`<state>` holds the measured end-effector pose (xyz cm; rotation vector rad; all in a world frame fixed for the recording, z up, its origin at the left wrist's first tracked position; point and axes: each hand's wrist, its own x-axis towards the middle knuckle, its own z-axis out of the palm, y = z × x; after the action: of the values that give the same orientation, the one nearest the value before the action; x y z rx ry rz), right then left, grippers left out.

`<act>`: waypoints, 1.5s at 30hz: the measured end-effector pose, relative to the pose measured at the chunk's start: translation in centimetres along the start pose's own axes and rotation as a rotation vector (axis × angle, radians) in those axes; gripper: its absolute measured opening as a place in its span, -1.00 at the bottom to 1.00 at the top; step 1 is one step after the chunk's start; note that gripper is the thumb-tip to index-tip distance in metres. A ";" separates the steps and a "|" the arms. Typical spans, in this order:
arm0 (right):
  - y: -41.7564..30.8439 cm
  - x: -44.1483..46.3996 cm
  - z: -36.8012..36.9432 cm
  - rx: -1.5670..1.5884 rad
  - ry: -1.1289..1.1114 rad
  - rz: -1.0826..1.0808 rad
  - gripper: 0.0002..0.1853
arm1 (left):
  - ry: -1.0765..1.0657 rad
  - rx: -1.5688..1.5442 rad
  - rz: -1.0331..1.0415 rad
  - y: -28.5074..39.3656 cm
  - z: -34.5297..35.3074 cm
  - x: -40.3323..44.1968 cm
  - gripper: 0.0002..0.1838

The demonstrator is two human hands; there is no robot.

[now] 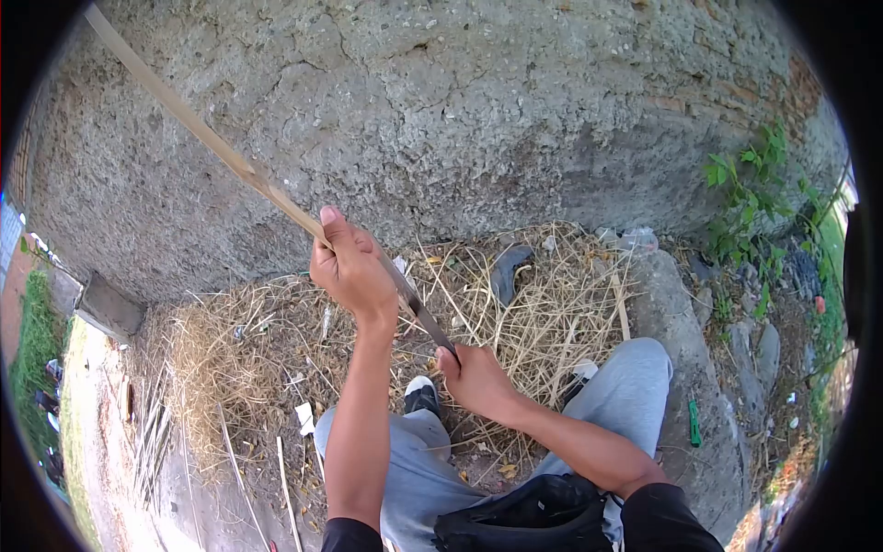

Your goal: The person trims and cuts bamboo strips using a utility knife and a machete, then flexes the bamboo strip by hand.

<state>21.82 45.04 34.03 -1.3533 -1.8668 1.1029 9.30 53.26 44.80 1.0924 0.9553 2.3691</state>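
My left hand (356, 274) is closed round a long, pale wooden strip (207, 136), which rises toward the upper left in front of the wall. Lower and to the right, my right hand (475, 377) is wrapped round the lower end of a dark, narrow blade (428, 320). The blade slants up from it to my left hand, where its upper part meets the strip. How the two touch there is hidden by my fingers.
A rough wall (478, 129) stands in front. Dry shavings (230, 368) cover the ground around my shoe (421, 396). A green object (694, 423) lies on the stone slab (676, 322) at right. Long strips (158, 437) lie at left, and a leafy plant (750, 198) grows at right.
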 end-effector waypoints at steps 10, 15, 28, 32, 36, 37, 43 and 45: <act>0.0 -0.7 0.4 -0.041 -0.033 -0.022 -0.63 | 0.003 -0.091 0.053 0.2 -2.4 -0.6 -0.59; -1.0 -1.9 0.5 -0.086 -0.014 -0.005 -0.63 | -0.005 -0.104 0.102 0.7 -2.2 -2.0 -0.60; 4.3 -1.6 3.7 0.021 0.079 -0.040 -0.61 | -0.021 -0.105 0.108 0.9 -2.6 -2.6 -0.57; 0.9 -2.3 1.8 0.048 0.040 -0.002 -0.61 | 0.009 -0.124 0.105 1.2 -3.2 -2.3 -0.58; 5.6 -1.7 5.4 -0.002 0.071 -0.047 -0.61 | -0.025 -0.071 0.097 1.2 -2.9 -2.3 -0.57; 5.7 -1.1 5.0 -0.031 0.051 -0.020 -0.62 | -0.031 -0.082 0.111 1.4 -3.0 -2.0 -0.57; 1.7 -2.2 3.5 0.019 0.037 -0.098 -0.59 | 0.002 -0.054 0.094 1.4 -3.7 -2.3 -0.55; 6.9 -0.9 6.5 -0.033 0.084 -0.094 -0.63 | -0.011 -0.052 0.108 1.6 -3.4 -2.7 -0.55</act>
<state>19.97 43.33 24.81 -1.2962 -1.8743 0.9583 8.33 49.12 42.91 1.1633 0.8459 2.4566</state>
